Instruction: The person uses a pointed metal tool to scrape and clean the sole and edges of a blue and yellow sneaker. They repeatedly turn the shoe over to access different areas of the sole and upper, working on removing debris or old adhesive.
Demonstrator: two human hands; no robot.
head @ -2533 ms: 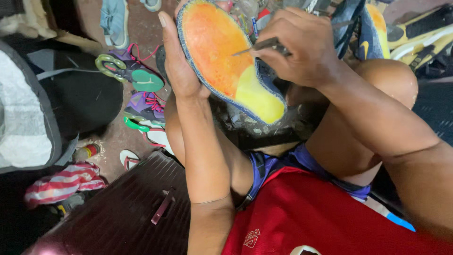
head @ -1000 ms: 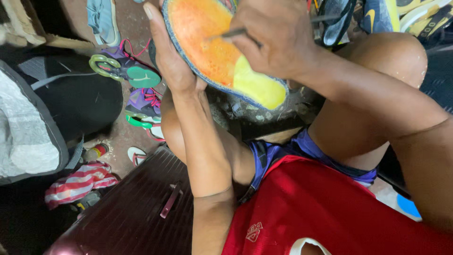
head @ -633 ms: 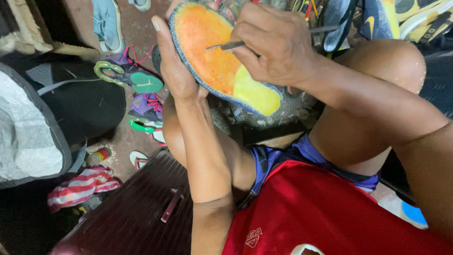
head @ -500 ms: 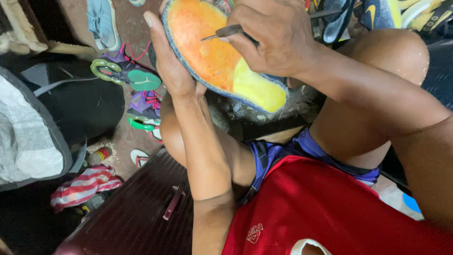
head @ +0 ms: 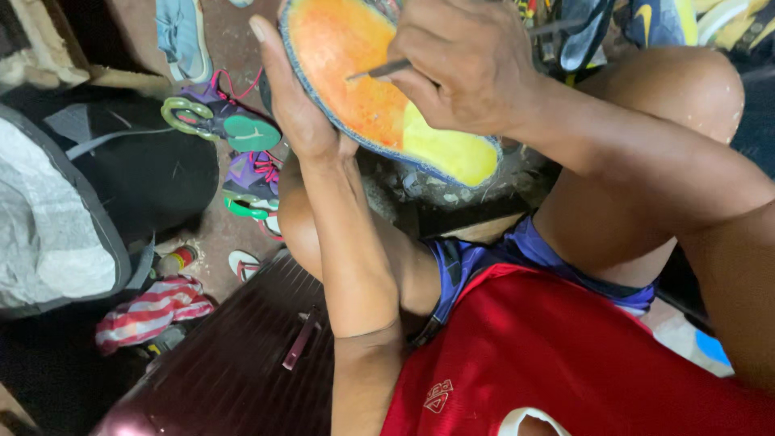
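On our left, purple sneakers (head: 234,137) lie on the floor beside a grey-and-black bag (head: 73,202) and a dark red suitcase (head: 242,363). Our left hand (head: 295,105) cups the edge of the shoe sole (head: 379,97), fingers stretched up along its rim, holding its orange-and-yellow face towards us above our knees. Our right hand (head: 464,69) rests on the sole, fingers pinched around a thin metal tool (head: 379,70) whose tip touches the orange part. The sole's top end is cut off, and the tool's handle hides inside our fist.
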